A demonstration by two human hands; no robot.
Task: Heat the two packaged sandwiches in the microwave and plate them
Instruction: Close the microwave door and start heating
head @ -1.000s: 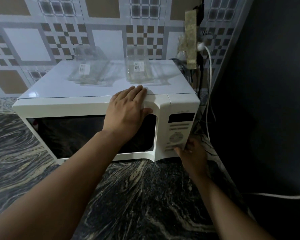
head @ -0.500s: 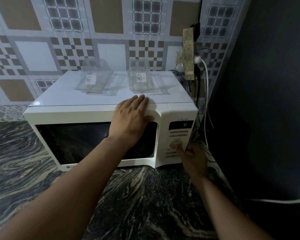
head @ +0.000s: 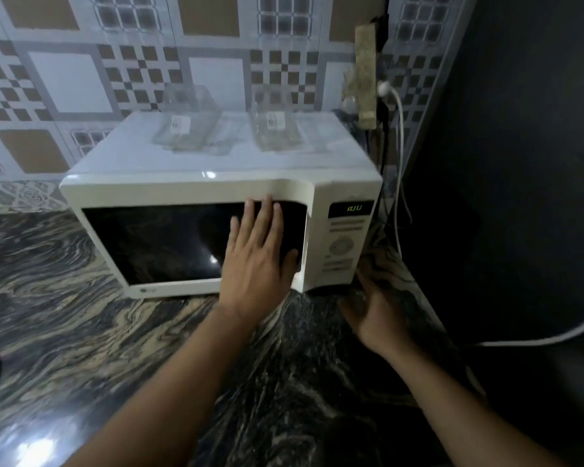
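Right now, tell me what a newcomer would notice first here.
The white microwave on the dark marbled counter stands out first, door shut, green digits lit on its display. The left hand lies flat on the door's dark window, while the right hand hangs open just below the control panel. Two clear packages sit side by side on top of the microwave.

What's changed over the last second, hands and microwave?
The left hand slid down from the top edge of the microwave onto its door glass, fingers flat. The right hand dropped off the control panel to the counter. The display lit up. Door still closed; two clear packages unmoved on top.
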